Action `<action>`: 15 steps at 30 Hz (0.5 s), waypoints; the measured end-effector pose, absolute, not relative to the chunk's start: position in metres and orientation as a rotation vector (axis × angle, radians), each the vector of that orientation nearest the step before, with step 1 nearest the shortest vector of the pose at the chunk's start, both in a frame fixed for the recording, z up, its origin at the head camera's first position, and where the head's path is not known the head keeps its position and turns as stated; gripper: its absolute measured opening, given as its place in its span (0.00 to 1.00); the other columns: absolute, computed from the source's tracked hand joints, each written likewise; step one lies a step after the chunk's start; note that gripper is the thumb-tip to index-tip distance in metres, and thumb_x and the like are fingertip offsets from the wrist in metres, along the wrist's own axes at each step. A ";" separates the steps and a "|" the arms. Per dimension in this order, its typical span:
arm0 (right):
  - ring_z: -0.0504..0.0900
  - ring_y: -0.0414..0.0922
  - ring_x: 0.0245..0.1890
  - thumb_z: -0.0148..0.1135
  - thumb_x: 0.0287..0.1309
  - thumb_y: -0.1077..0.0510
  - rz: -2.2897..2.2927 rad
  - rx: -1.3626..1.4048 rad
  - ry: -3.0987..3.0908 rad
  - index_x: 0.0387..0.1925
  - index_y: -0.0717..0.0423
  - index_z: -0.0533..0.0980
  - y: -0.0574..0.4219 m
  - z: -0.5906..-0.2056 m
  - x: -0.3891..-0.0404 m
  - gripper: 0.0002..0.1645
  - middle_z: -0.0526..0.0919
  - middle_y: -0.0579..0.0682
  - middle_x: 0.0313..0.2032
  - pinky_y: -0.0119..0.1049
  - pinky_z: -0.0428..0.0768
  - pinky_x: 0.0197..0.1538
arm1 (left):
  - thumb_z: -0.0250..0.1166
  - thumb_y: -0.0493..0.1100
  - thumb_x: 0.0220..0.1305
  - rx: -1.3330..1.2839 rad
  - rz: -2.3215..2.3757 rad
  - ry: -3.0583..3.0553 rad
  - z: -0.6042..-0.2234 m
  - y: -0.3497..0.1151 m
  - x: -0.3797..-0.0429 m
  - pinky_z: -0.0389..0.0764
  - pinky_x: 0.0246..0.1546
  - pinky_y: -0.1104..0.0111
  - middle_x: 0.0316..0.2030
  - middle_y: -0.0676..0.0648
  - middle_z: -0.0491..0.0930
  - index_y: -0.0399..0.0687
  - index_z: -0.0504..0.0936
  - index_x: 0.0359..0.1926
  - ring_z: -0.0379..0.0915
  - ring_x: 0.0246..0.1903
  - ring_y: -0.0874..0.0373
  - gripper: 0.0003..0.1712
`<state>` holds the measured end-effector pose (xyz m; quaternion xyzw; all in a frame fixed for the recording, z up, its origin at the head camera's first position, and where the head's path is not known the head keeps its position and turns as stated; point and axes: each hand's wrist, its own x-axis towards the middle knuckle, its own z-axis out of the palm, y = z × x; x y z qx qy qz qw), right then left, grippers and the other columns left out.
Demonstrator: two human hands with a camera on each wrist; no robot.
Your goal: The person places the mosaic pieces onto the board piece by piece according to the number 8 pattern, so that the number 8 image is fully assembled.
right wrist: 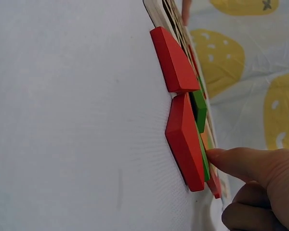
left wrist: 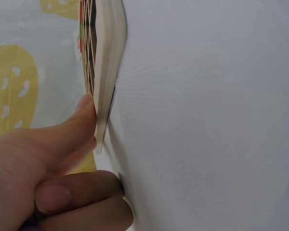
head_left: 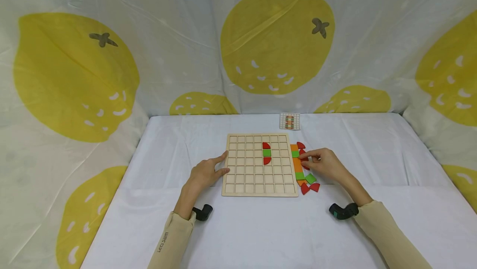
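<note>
A wooden grid board (head_left: 245, 178) lies flat on the table. On it, a green square (head_left: 266, 152) sits between an upper red quarter-circle piece (head_left: 266, 145) and a lower one (head_left: 267, 160). My left hand (head_left: 204, 174) touches the board's left edge with thumb and index finger spread apart; in the left wrist view the thumb (left wrist: 86, 103) rests at the rim, other fingers curled below. Beyond the right edge, my right hand (head_left: 325, 164) has thumb and index fingertips at loose red pieces, partly covering them. I cannot tell whether they pinch one.
Loose orange pieces (head_left: 298, 164), green squares (head_left: 310, 178) and red quarter circles (head_left: 314, 187) lie along the board's right side. A small pattern card (head_left: 289, 121) lies behind the board. A lemon-print cloth (head_left: 179, 54) hangs behind the white-covered table (head_left: 261, 231).
</note>
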<state>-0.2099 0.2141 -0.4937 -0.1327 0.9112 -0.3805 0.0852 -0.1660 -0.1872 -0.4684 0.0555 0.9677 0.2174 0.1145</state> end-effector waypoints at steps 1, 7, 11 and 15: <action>0.65 0.41 0.22 0.74 0.61 0.58 -1.133 -0.398 2.718 0.47 0.58 0.88 0.214 -0.494 -0.210 0.14 0.63 0.44 0.17 0.30 0.59 0.27 | 0.65 0.56 0.72 0.164 0.637 2.837 -0.468 -0.187 -0.166 0.81 0.53 0.43 0.68 0.37 0.75 0.61 0.64 0.78 0.75 0.65 0.35 0.37; 0.65 0.41 0.22 0.75 0.60 0.57 -1.119 -0.397 2.711 0.46 0.57 0.89 0.214 -0.491 -0.211 0.13 0.62 0.43 0.17 0.30 0.60 0.26 | 0.65 0.55 0.73 0.167 0.638 2.839 -0.468 -0.187 -0.167 0.81 0.53 0.44 0.68 0.36 0.75 0.60 0.65 0.78 0.75 0.65 0.36 0.37; 0.65 0.40 0.21 0.76 0.59 0.57 -1.105 -0.409 2.698 0.44 0.56 0.89 0.215 -0.489 -0.210 0.12 0.61 0.42 0.17 0.29 0.60 0.27 | 0.65 0.55 0.73 0.169 0.632 2.842 -0.469 -0.187 -0.167 0.81 0.52 0.44 0.68 0.36 0.76 0.60 0.65 0.78 0.75 0.65 0.36 0.37; 0.64 0.40 0.20 0.76 0.58 0.57 -1.099 -0.430 2.688 0.43 0.56 0.89 0.217 -0.487 -0.210 0.11 0.61 0.42 0.16 0.30 0.59 0.27 | 0.65 0.56 0.72 0.164 0.631 2.837 -0.469 -0.186 -0.167 0.81 0.53 0.44 0.68 0.37 0.75 0.61 0.64 0.78 0.75 0.65 0.36 0.38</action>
